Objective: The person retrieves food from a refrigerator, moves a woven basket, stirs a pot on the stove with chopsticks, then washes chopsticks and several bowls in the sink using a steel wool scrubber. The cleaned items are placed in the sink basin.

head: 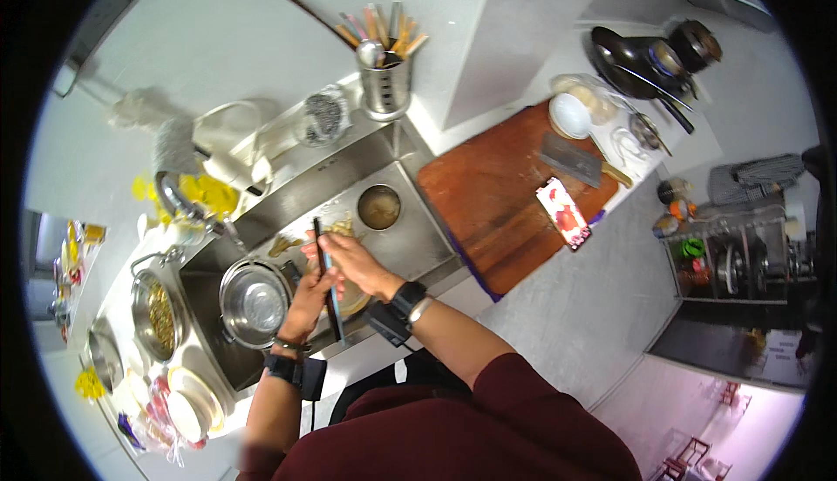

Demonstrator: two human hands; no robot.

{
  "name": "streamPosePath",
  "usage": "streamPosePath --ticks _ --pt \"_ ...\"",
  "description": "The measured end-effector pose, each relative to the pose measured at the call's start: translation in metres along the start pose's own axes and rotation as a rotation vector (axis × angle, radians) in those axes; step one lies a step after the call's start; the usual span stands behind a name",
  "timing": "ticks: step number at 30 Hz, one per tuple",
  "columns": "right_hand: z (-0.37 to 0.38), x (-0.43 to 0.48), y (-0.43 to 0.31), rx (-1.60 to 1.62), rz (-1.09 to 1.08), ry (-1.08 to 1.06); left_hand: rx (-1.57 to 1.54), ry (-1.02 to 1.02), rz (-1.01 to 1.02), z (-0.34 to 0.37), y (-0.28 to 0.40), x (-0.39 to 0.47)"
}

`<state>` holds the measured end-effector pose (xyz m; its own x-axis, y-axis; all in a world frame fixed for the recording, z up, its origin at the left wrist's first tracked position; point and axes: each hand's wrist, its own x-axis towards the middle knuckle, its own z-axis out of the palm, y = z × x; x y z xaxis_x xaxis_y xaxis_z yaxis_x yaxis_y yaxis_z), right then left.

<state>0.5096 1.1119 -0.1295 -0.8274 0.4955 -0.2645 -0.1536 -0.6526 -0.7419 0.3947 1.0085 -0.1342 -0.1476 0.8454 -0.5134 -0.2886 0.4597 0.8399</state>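
Note:
Over the steel sink (422, 219), both my hands are close together around a few long sticks that look like chopsticks (331, 291), dark and light blue. My left hand (305, 308) grips them from the lower left. My right hand (356, 262) lies against them from the right, its fingers partly hidden. Behind my hands, food scraps (340, 226) lie on the sink's steel surface, near a round opening (379, 206) holding cloudy liquid. A plate or bowl is partly hidden beneath my right hand. Left of my hands, a steel pot (255, 304) stands in the basin under the faucet (189, 210).
A wooden cutting board (484, 206) at the right bears a cleaver (569, 157), a lit phone (563, 213) and a white bowl (570, 116). A steel utensil holder (386, 89) stands behind the sink. Bowls with food (160, 324) and plates (196, 402) sit at the left.

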Motion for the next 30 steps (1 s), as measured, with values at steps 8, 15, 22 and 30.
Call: streamPosePath --ticks 8,15,22,30 --pt "-0.012 0.012 0.012 -0.503 -0.187 0.25 -0.075 -0.008 -0.038 0.004 -0.002 -0.002" --pt "-0.003 0.0 -0.015 0.186 -0.031 -0.012 0.018 -0.167 -0.08 0.007 -0.001 0.001" --pt "0.019 0.027 0.005 0.066 -0.305 0.311 0.11 0.267 0.365 0.011 0.027 0.013" --pt "0.047 0.024 0.0 0.219 -0.181 -0.047 0.168 0.445 0.424 0.033 0.053 0.024"
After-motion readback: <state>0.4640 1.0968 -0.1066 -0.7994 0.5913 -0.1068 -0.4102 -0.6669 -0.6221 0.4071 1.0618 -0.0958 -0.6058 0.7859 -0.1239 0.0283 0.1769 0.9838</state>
